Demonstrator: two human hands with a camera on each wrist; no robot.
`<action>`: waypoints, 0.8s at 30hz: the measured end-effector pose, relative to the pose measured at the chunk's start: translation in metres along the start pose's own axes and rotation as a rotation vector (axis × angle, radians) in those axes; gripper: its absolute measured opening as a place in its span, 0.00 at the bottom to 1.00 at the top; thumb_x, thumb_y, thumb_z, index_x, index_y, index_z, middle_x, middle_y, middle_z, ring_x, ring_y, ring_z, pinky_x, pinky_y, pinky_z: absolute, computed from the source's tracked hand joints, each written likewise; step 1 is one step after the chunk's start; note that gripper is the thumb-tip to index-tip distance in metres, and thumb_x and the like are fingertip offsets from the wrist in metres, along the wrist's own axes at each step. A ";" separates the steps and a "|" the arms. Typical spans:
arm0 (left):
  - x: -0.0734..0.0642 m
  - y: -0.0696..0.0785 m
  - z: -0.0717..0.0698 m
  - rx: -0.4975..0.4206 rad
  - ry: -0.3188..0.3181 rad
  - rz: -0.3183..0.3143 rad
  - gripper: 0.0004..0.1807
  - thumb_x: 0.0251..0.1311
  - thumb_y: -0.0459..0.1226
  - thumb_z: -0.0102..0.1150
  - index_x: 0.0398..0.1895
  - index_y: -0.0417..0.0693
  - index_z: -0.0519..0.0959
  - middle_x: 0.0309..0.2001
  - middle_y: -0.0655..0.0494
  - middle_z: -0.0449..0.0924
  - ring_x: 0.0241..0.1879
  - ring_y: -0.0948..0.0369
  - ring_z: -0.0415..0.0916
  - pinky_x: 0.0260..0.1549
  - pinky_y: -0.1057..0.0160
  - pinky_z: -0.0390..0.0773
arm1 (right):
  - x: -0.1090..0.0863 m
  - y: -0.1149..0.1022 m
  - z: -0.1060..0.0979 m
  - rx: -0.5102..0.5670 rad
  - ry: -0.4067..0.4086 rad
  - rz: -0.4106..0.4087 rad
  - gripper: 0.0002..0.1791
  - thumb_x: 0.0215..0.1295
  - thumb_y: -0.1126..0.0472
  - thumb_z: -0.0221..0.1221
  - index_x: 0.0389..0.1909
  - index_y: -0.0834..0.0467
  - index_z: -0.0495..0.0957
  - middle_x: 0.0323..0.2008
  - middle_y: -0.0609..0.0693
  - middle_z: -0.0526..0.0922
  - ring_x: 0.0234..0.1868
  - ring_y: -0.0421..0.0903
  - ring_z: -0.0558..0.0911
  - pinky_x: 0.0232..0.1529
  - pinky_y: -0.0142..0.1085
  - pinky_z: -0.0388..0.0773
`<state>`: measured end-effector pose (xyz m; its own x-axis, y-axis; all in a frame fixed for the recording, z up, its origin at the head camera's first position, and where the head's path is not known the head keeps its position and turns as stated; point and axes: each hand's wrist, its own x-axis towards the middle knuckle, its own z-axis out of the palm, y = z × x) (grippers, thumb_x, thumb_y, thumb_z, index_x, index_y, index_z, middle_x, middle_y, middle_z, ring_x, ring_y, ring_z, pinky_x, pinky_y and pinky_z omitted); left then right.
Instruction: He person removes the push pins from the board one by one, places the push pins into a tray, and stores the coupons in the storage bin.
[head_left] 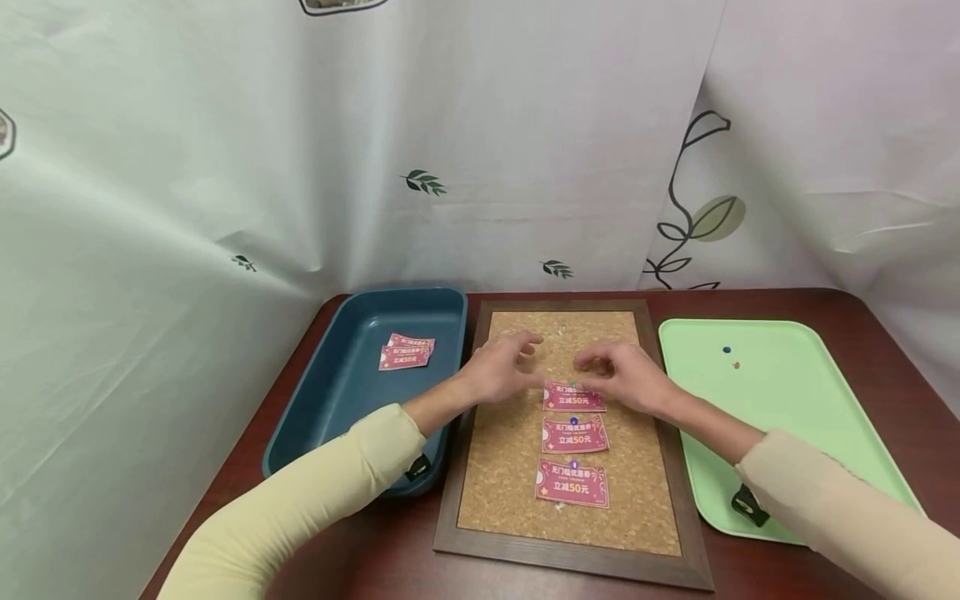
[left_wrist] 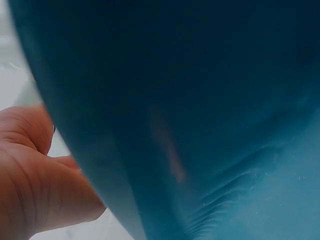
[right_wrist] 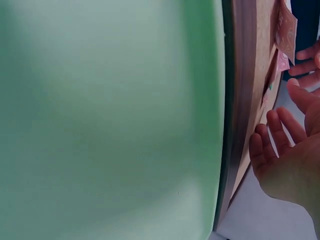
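Observation:
A cork board (head_left: 495, 467) in a brown wooden frame lies on the table. Three pink paper coupons run down its middle: a top one (head_left: 573, 402), a middle one (head_left: 576, 437) and a lower one (head_left: 572, 483). Blue pushpin (head_left: 574, 422) and purple pushpin (head_left: 574, 464) stick in the lower two; a green pushpin (head_left: 574, 385) shows at the top coupon's upper edge. My left hand (head_left: 504, 367) hovers at the top coupon's left, fingers spread and loosely bent. At its right, my right hand (head_left: 624, 377) has relaxed fingers, fingertips close over the coupon. Neither hand holds anything visible.
Left of the board stands a deep blue tray (head_left: 352, 400) with two overlapping pink coupons (head_left: 406, 353). To the right, a light green tray (head_left: 780, 408) holds a blue pushpin (head_left: 726, 350) and a small orange pushpin (head_left: 737, 365). A white patterned curtain (head_left: 495, 225) hangs behind the table.

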<state>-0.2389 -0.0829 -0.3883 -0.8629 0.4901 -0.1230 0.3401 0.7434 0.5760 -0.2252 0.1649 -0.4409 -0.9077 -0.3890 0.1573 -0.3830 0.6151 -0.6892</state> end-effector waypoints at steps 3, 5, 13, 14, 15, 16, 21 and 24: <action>0.001 0.000 0.003 -0.002 -0.018 0.011 0.33 0.68 0.45 0.73 0.72 0.45 0.75 0.64 0.46 0.82 0.62 0.52 0.80 0.59 0.49 0.78 | 0.002 0.000 0.002 0.002 -0.001 -0.004 0.14 0.65 0.62 0.74 0.50 0.61 0.89 0.47 0.54 0.89 0.42 0.48 0.80 0.45 0.42 0.77; 0.001 0.000 0.005 -0.014 -0.032 0.017 0.29 0.68 0.44 0.73 0.69 0.44 0.77 0.61 0.48 0.83 0.59 0.53 0.82 0.56 0.53 0.81 | 0.003 -0.001 0.004 0.002 -0.002 -0.019 0.13 0.65 0.62 0.75 0.49 0.61 0.89 0.47 0.53 0.89 0.41 0.48 0.80 0.43 0.41 0.76; 0.003 0.003 0.007 -0.011 -0.101 0.032 0.20 0.68 0.39 0.73 0.60 0.43 0.82 0.51 0.52 0.85 0.51 0.58 0.83 0.49 0.61 0.81 | 0.004 -0.002 0.006 -0.010 -0.009 -0.041 0.08 0.65 0.64 0.74 0.43 0.59 0.90 0.45 0.50 0.89 0.40 0.46 0.79 0.41 0.39 0.74; 0.004 0.004 0.006 -0.001 -0.113 0.033 0.20 0.68 0.39 0.73 0.59 0.43 0.82 0.51 0.53 0.86 0.51 0.59 0.82 0.49 0.61 0.81 | 0.004 -0.003 0.005 -0.013 -0.011 -0.036 0.07 0.65 0.64 0.74 0.43 0.58 0.90 0.44 0.50 0.89 0.40 0.46 0.79 0.41 0.39 0.74; 0.004 0.005 0.006 0.009 -0.127 0.032 0.19 0.69 0.39 0.72 0.59 0.43 0.82 0.50 0.53 0.86 0.50 0.59 0.82 0.48 0.62 0.80 | 0.004 -0.003 0.005 -0.017 -0.011 -0.031 0.07 0.65 0.64 0.74 0.42 0.58 0.90 0.44 0.50 0.89 0.40 0.47 0.78 0.41 0.39 0.73; 0.005 0.006 0.005 0.021 -0.138 0.032 0.19 0.69 0.39 0.72 0.59 0.44 0.82 0.50 0.53 0.86 0.49 0.60 0.82 0.48 0.62 0.80 | 0.004 -0.003 0.005 -0.021 -0.012 -0.027 0.06 0.65 0.64 0.74 0.42 0.58 0.90 0.44 0.49 0.89 0.39 0.46 0.78 0.40 0.38 0.73; 0.007 0.011 0.006 0.083 -0.176 0.006 0.16 0.70 0.38 0.70 0.58 0.44 0.83 0.45 0.57 0.87 0.44 0.64 0.80 0.43 0.64 0.79 | 0.005 -0.004 0.006 -0.032 -0.011 -0.010 0.05 0.65 0.66 0.73 0.41 0.58 0.90 0.43 0.49 0.88 0.38 0.46 0.77 0.40 0.39 0.72; 0.009 0.013 0.007 0.119 -0.171 -0.011 0.14 0.70 0.38 0.70 0.55 0.46 0.85 0.42 0.59 0.86 0.40 0.65 0.79 0.40 0.65 0.77 | 0.006 -0.004 0.006 -0.039 -0.008 -0.007 0.05 0.65 0.67 0.73 0.40 0.57 0.91 0.43 0.49 0.88 0.39 0.46 0.78 0.41 0.40 0.72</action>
<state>-0.2390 -0.0655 -0.3877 -0.7942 0.5443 -0.2703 0.3812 0.7926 0.4759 -0.2277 0.1558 -0.4417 -0.9036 -0.3990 0.1560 -0.3959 0.6386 -0.6599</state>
